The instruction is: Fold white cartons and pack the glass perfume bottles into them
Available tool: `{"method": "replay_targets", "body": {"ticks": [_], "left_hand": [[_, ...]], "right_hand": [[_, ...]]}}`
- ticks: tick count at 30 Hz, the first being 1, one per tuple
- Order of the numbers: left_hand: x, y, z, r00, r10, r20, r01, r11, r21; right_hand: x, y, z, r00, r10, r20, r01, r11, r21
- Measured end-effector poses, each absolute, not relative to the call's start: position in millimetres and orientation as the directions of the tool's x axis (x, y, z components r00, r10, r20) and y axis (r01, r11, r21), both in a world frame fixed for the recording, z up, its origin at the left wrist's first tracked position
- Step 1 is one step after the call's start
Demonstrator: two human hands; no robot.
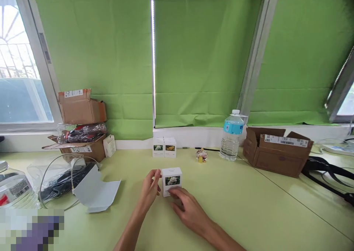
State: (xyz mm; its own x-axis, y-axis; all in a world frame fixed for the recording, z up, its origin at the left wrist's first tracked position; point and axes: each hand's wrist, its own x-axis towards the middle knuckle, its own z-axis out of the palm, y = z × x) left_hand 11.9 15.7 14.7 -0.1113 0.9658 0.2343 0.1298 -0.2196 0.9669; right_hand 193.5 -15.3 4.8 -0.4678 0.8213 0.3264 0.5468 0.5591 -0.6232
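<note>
A small white box [171, 172] with a flower photo on its front stands upright on the table before me. My left hand [151, 187] is beside its left side, fingers loosely curled and apart, with the fingertips at or close to the box edge. Across the lower front of the box lie the fingertips of my right hand [190, 208]; its thumb is held apart, and the hand is not wrapped round the box. Part of the box's printed front is hidden behind those fingers.
Farther back stand similar white flower boxes [158, 149], a small gold ornament [201, 155] and a water bottle [230, 142]. An open carton [276, 151] is at right. Stacked cartons [80, 111], folded white card [99, 190] and cables lie left.
</note>
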Motion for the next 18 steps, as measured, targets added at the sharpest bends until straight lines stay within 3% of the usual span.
{"method": "replay_targets", "body": {"ticks": [8,18], "left_hand": [[-20.3,29.8,-7.5,-0.371,0.905,0.205,0.097,-0.182,0.978],[-23.8,33.9,-14.6,-0.376,0.898,0.229,0.129,-0.194,0.972]], "right_hand": [[185.7,-19.4,0.8,-0.476,0.813,0.335,0.621,0.58,-0.527],[175.8,-1.1,-6.1,-0.482,0.801,0.356,0.676,0.598,-0.431]]}}
